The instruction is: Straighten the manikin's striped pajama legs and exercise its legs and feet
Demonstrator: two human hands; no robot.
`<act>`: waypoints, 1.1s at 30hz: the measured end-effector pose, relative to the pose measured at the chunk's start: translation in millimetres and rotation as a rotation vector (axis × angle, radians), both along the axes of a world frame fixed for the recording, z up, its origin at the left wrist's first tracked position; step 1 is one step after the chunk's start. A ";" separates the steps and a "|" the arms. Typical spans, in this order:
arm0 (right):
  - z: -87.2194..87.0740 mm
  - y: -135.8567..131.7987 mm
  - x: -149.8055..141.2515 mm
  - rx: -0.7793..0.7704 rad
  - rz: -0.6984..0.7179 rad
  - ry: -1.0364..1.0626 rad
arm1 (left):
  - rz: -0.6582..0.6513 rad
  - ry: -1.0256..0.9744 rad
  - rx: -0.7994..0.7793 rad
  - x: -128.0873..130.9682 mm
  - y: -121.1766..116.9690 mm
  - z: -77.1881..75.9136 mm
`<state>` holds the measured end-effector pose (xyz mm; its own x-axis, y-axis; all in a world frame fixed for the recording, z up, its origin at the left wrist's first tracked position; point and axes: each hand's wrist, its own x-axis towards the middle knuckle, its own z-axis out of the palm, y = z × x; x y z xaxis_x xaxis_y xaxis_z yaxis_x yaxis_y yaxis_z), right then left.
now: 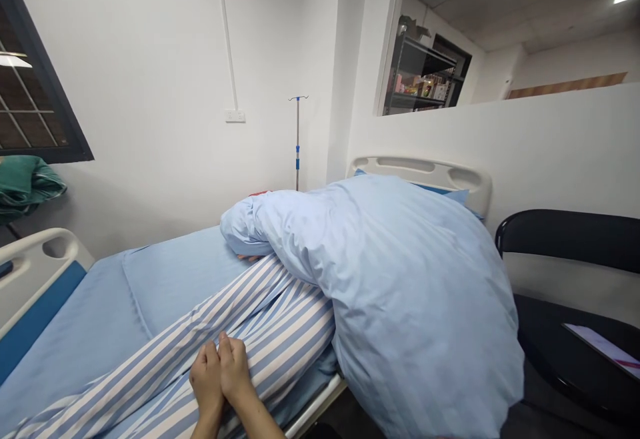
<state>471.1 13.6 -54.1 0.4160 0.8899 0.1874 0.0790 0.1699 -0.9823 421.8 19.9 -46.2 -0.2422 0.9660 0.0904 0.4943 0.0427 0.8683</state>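
Okay, left hand (206, 380) and right hand (235, 364) on striped fabric (280, 332).
Fingers closed, pinching it together above the hospital bed (420, 173).

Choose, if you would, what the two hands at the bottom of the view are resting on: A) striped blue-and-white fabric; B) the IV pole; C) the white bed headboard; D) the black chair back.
A: the left hand and right hand lie side by side, fingers together, on the striped blue-and-white fabric.

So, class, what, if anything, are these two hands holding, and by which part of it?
The left hand and right hand, side by side, appear to grip a long blue-and-white striped cloth garment by a fold on top.
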 end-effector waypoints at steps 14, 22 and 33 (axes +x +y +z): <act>25.0 5.3 18.0 -0.157 0.009 -0.373 | -0.075 0.191 0.030 1.3 -1.0 -6.7; 12.7 -14.4 30.6 -0.089 -0.063 -0.646 | -0.149 0.308 -0.058 7.0 -2.6 -6.6; 8.9 -12.7 31.3 -0.021 -0.096 -0.506 | -0.163 0.053 -0.014 8.4 3.1 -6.1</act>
